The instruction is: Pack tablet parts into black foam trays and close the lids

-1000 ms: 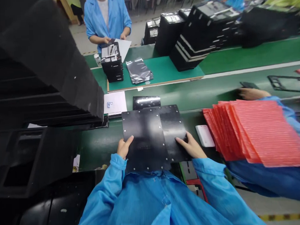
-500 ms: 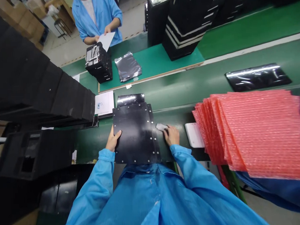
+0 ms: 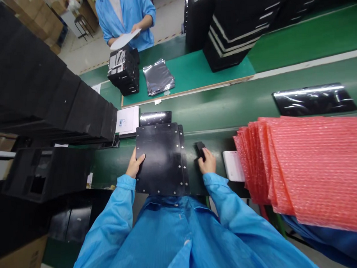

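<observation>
My left hand (image 3: pixel 134 165) grips the left edge of a flat black panel (image 3: pixel 158 160), thumb on top and fingers underneath. Small round light dots, like rivets or screws, run along the panel's edges. A second dark panel edge (image 3: pixel 184 157) shows from beneath it on the right. To the right of the panels, my right hand (image 3: pixel 208 162) is closed around a small black block-like object (image 3: pixel 200 147), which is slightly blurred. Its exact kind cannot be made out. A glossy black sheet (image 3: pixel 155 118) lies just beyond the panel.
Red bubble-wrap bags (image 3: pixel 311 168) are piled at the right beside a white flat device (image 3: pixel 234 165). Black foam blocks (image 3: pixel 86 110) stand stacked on the left. Across the bench, a person in blue (image 3: pixel 130 18) holds a white sheet near silvery bags (image 3: pixel 159 77).
The object in my right hand showed a light grey face and now shows black; that hand has shifted slightly right. My left hand keeps its grip. The person opposite has tilted the white sheet flatter.
</observation>
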`<state>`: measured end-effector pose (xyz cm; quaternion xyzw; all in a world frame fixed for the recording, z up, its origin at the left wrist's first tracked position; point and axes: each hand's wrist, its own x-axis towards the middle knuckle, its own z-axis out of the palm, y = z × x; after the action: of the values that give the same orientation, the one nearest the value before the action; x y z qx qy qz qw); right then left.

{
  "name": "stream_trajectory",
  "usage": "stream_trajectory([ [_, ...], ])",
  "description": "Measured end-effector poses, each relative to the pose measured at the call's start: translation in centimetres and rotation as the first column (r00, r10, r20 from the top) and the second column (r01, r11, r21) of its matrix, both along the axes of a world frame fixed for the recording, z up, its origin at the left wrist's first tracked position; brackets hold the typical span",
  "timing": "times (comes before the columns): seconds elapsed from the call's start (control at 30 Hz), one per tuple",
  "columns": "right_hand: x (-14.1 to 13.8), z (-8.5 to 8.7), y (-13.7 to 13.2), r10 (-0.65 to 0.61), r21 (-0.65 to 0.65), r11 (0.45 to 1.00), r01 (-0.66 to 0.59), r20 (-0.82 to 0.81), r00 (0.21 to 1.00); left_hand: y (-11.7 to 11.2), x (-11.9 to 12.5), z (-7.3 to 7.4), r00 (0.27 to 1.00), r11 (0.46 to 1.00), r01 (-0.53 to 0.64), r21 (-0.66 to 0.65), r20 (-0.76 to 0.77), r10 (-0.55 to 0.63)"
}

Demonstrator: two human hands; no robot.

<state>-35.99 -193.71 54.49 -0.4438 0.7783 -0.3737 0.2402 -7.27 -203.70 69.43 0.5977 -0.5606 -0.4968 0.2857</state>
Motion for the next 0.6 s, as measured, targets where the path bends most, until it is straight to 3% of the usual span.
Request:
stream_trajectory([
  [0.13,-1.9,2.5,1.5,-0.018,-0.094,0.994,0.051,0.323,0.946,0.0,0.1,-0.2,1.0,1.0,-0.005,0.0,0.003,0.005],
  [0.23,-1.3,4.9,0.8,0.112,-0.014,0.993,-0.121,0.497,0.861,0.0,0.1,-0.4,1.0,1.0,-0.009,-0.017,-0.022,0.009],
  [0.3,-0.3,7.2,-0.3,0.193,0.055,0.973,-0.225,0.34,0.92,0.0,0.2,-0.5,1.0,1.0,-0.01,-0.024,-0.012,0.01],
  [0.37,0.6,9.9,-1.2,0.295,0.134,0.946,-0.294,0.012,0.955,0.0,0.3,-0.5,1.0,1.0,-0.005,-0.023,0.0,0.005],
  [0.47,1.3,13.8,-2.0,0.502,0.323,0.857,-0.402,-0.347,0.792,-0.1,0.4,-0.6,1.0,1.0,0.005,-0.025,-0.017,-0.005],
  [0.6,0.5,16.1,-2.5,0.714,0.487,0.7,-0.522,-0.463,0.526,-0.5,-0.2,-0.8,0.998,0.998,0.017,-0.052,-0.062,-0.021],
])
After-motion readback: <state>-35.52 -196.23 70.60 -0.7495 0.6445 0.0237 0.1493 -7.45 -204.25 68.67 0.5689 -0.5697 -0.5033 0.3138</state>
